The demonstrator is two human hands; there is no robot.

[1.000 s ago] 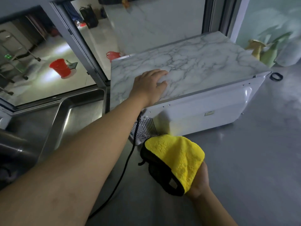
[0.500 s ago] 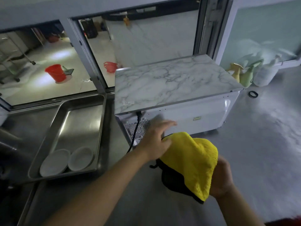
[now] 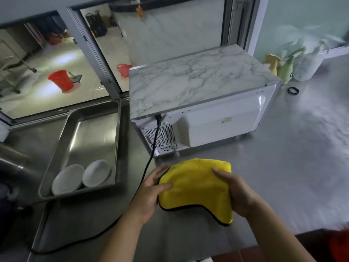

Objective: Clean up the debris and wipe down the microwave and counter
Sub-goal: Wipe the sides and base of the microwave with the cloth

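Observation:
A yellow cloth (image 3: 196, 188) with a black edge is held between both hands above the steel counter (image 3: 283, 176). My left hand (image 3: 151, 193) grips its left side, thumb on top. My right hand (image 3: 238, 193) grips its right side. Behind the cloth stands the white microwave (image 3: 222, 121) with a marble-patterned top (image 3: 194, 80), its back panel turned toward me. A black power cord (image 3: 151, 154) runs from the back panel down across the counter to the left.
A steel tray (image 3: 90, 129) holding two white plates (image 3: 83, 176) lies left of the microwave. Spray bottles (image 3: 289, 65) and a black ring (image 3: 293, 90) sit at the right rear. Windows behind show a floor with red buckets (image 3: 60, 80).
My left hand left the microwave top and came down to take the cloth's left side. The cloth now lies spread between both hands, and the view has pulled back.

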